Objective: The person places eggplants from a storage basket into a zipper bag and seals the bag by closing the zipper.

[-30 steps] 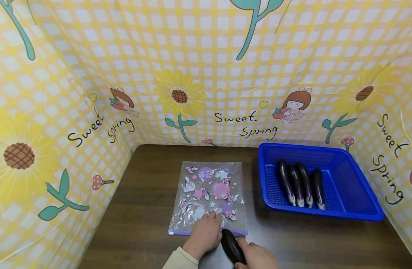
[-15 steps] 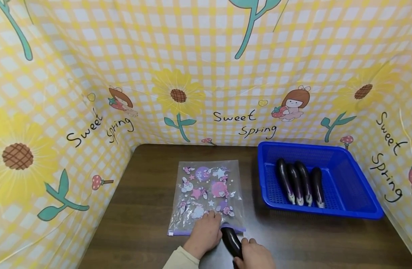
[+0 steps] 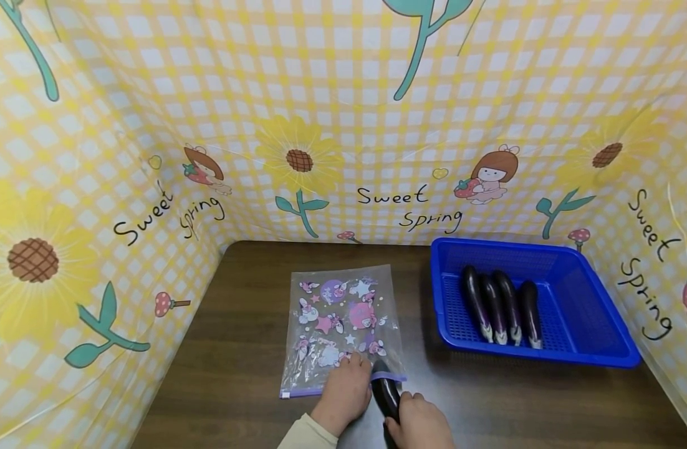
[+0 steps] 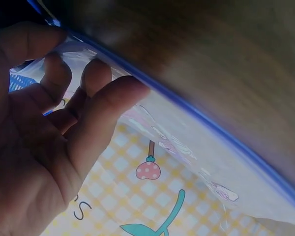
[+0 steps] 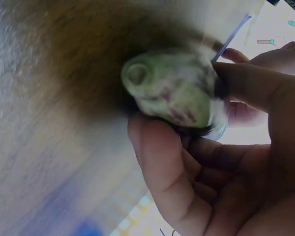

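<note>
A clear zip bag (image 3: 349,337) printed with pink and purple cartoon figures lies flat, its purple zip edge towards me. My left hand (image 3: 343,390) grips the bag at its mouth; the left wrist view shows bent fingers and the thumb at the blue-purple zip edge (image 4: 187,105). In my right hand (image 3: 422,424) is a long dark eggplant (image 3: 385,396), held near its stem end. Its far tip is inside the bag, under the raised right part of the zip edge. The right wrist view shows the pale green cap (image 5: 172,91) between thumb and fingers.
To the right stands a blue plastic basket (image 3: 585,305) with several eggplants (image 3: 506,305) side by side in its left half. The brown wooden table (image 3: 231,324) is walled at the back and sides by a yellow checked cloth (image 3: 377,143).
My right hand has shifted its grip back along the eggplant and pushed it forward, so its tip has passed into the bag's mouth. The bag's far end has swung slightly left.
</note>
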The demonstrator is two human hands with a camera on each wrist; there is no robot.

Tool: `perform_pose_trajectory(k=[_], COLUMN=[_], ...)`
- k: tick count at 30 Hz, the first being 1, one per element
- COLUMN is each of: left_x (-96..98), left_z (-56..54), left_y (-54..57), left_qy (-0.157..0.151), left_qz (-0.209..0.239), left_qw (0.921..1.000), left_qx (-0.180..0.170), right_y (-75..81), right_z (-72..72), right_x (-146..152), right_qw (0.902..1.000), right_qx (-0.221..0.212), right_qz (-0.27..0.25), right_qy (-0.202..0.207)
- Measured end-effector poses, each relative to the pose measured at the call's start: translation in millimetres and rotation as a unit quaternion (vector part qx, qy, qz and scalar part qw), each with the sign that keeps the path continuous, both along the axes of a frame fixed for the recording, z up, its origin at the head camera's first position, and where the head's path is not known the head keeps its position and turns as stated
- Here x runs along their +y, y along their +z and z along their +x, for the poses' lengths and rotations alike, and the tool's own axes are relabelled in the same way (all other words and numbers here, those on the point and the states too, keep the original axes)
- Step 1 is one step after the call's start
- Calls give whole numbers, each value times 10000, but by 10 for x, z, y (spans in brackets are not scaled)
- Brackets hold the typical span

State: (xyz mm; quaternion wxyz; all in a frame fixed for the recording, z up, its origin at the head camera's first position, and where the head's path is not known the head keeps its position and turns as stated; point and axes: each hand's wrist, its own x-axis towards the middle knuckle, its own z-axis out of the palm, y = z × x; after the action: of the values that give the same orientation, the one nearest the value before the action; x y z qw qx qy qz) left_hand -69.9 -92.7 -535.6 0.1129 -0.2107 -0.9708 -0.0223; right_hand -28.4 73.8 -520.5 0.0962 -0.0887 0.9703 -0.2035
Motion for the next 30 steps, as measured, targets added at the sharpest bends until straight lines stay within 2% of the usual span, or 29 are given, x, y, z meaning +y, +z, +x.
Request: perform_pose_trajectory(k=[7, 13, 18, 23, 25, 30], left_x=[-4, 2, 7, 7, 6, -4], left_z=[-16, -11, -8, -9, -12, -5], left_y=[-48, -31, -39, -50, -61, -67], left_qy=[-76, -51, -22, -47, -59, -61], left_qz=[-94, -47, -1, 8, 20, 16], left_qw=[9999, 10000, 10000, 9999, 9998, 9997], left_qx=[91, 15, -37, 96, 171, 242], right_y=[-6, -23, -61, -83, -82, -65], right_z=[-34, -110, -162, -215, -232, -249], right_x=[-44, -74, -106, -144, -151, -143], right_qw=[9999, 9994, 9965, 9905, 9888, 9917], right_qx=[34, 213, 728, 1299, 1403, 1159], right_qz=[23, -46, -64, 18, 77, 149], right_qy=[-162, -285, -407, -455, -498, -532])
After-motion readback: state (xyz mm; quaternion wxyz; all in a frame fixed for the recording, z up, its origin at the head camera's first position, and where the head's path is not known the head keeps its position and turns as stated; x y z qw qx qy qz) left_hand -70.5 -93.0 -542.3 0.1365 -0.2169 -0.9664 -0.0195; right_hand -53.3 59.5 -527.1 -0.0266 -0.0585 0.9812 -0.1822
